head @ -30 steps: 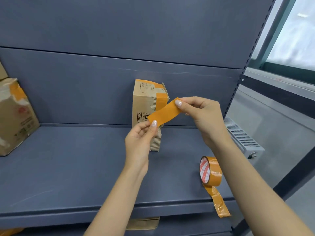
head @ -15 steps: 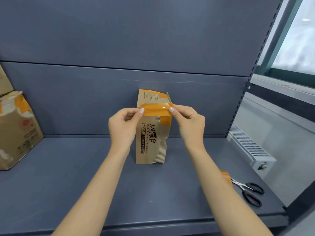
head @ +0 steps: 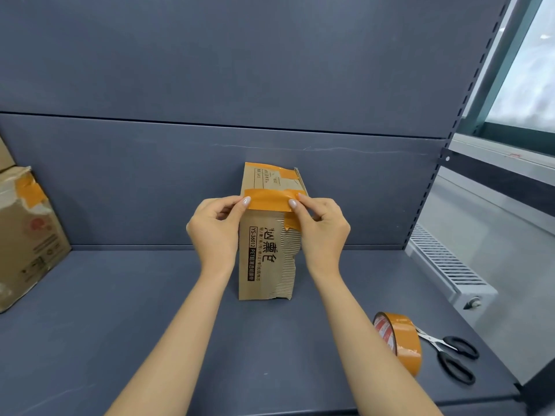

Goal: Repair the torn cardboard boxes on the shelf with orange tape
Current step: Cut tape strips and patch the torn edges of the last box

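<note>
A tall box [head: 267, 235] stands upright at the centre of the frame, on the shelf [head: 120, 325] and close to the back panel [head: 210, 70]. A strip of tape [head: 268, 199] lies across the box's upper front edge. The left hand [head: 214, 232] pinches the strip's left end and the right hand [head: 322, 232] pinches its right end, so the hands sit on either side of the box. At the left edge of the frame a bigger box [head: 25, 238] rests on the shelf, well apart from the tall one. In the lower right, near the shelf's front edge, a tape roll [head: 401, 340] stands on its rim, with scissors [head: 450, 354] lying just to its right. A radiator [head: 447, 268] sits beyond the shelf's right end.
</note>
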`<action>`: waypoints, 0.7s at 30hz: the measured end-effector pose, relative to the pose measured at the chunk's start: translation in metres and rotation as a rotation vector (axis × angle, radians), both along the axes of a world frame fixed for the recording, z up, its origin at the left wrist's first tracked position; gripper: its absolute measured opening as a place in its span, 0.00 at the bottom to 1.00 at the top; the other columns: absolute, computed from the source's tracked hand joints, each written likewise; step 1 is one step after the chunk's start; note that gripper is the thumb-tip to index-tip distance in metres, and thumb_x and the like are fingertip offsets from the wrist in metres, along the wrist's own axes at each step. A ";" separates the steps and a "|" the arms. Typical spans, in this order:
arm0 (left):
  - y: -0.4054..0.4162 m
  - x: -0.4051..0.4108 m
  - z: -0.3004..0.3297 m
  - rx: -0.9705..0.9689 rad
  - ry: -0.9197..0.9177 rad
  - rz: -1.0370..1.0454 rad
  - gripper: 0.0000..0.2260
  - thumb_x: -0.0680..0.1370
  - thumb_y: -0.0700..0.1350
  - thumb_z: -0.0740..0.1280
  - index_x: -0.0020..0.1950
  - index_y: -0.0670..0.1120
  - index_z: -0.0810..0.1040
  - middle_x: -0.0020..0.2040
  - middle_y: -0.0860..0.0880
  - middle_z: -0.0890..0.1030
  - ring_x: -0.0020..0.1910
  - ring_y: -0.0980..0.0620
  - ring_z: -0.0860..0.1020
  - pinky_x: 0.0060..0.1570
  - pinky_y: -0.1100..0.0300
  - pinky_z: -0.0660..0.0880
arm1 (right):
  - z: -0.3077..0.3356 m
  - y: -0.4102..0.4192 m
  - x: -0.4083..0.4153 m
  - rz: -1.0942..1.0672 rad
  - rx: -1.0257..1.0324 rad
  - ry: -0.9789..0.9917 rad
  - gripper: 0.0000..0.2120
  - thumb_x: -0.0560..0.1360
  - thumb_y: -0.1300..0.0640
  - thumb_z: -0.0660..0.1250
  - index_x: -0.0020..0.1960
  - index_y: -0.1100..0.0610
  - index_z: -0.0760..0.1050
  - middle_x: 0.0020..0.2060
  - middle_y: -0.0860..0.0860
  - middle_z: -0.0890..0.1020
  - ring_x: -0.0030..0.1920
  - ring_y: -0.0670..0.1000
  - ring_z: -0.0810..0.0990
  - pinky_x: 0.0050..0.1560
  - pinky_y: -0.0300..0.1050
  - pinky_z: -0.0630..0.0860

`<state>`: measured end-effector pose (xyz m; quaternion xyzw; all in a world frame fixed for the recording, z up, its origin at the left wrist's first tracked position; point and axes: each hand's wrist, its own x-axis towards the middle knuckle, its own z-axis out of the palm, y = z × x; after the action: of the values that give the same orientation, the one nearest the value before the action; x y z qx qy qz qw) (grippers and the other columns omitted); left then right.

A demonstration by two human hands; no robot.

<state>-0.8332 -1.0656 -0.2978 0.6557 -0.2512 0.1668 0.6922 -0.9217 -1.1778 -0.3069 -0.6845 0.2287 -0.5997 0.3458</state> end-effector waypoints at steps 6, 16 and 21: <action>-0.005 0.001 -0.004 -0.047 -0.041 -0.004 0.04 0.72 0.45 0.74 0.46 0.50 0.83 0.41 0.57 0.79 0.41 0.58 0.79 0.42 0.73 0.74 | -0.002 -0.004 0.001 -0.014 -0.064 0.008 0.11 0.73 0.52 0.73 0.54 0.52 0.83 0.42 0.40 0.78 0.48 0.46 0.78 0.47 0.37 0.78; -0.010 0.005 -0.006 -0.051 -0.103 0.025 0.03 0.73 0.46 0.74 0.44 0.47 0.84 0.42 0.53 0.80 0.41 0.57 0.78 0.42 0.71 0.74 | -0.003 -0.006 0.004 -0.025 -0.085 -0.009 0.10 0.73 0.53 0.73 0.54 0.52 0.83 0.41 0.39 0.76 0.43 0.44 0.77 0.45 0.40 0.80; -0.014 0.003 -0.009 -0.047 -0.110 0.047 0.03 0.74 0.47 0.73 0.45 0.48 0.82 0.43 0.53 0.80 0.41 0.59 0.78 0.43 0.71 0.74 | -0.005 -0.006 0.005 -0.036 -0.091 -0.012 0.11 0.73 0.52 0.73 0.55 0.53 0.83 0.41 0.40 0.76 0.44 0.46 0.78 0.47 0.49 0.81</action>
<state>-0.8306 -1.0798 -0.3070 0.6347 -0.2693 0.2248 0.6886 -0.9171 -1.1834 -0.3115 -0.6916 0.2113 -0.6199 0.3046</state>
